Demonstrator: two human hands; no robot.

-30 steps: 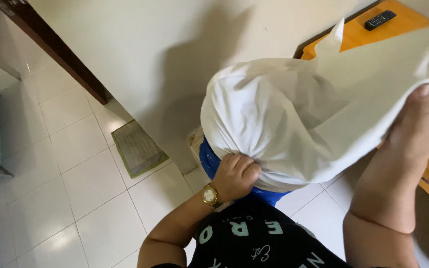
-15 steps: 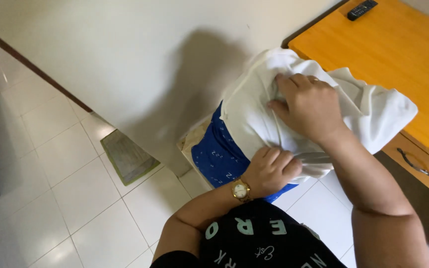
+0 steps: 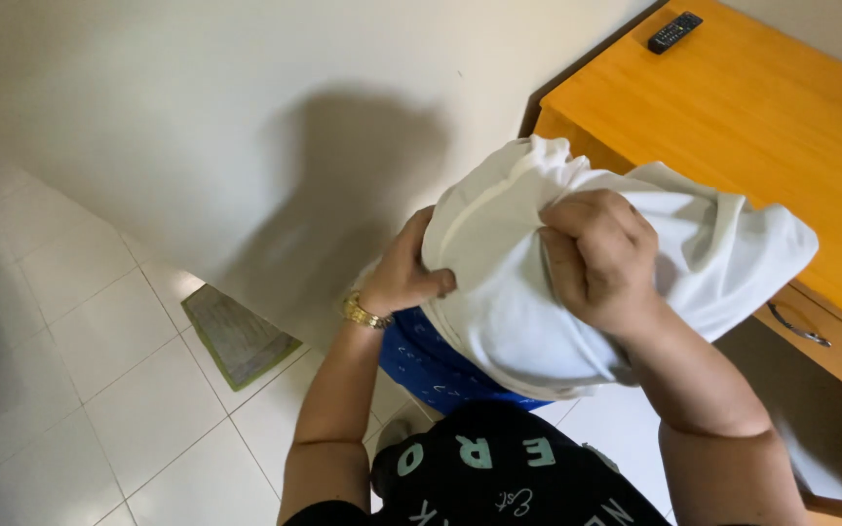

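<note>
Cloth [image 3: 509, 312], white and bunched, sits up in front of your chest, held in both hands over a blue bin [image 3: 431, 365]. It hangs off the near left corner of the desk [image 3: 733, 127], and its right end drapes in front of the desk's front edge, above the drawer handle [image 3: 793, 329].

Your right hand [image 3: 596, 258] is pressed down on top of the bundle, fingers curled and closed on a fold of the fabric. Your left hand [image 3: 406, 273] clamps the cloth's left edge, thumb on the near side, fingers wrapped behind the hem. Both grips are pressed tight on the cloth, neither one spread. A gold watch [image 3: 364, 314] rides your left wrist, just beside the bin's rim.

The bin is mostly hidden under the cloth; only its dotted blue side shows below the bundle. Whether the cloth touches the bin's rim, you cannot tell.

Farther out: a black remote [image 3: 674, 31] lies near the desk's far edge, well apart from your hands. A small grey-green mat [image 3: 238, 333] lies on the white tile floor [image 3: 99, 390] by the wall [image 3: 246, 97], left of the bin. Your shadow falls on that wall.
</note>
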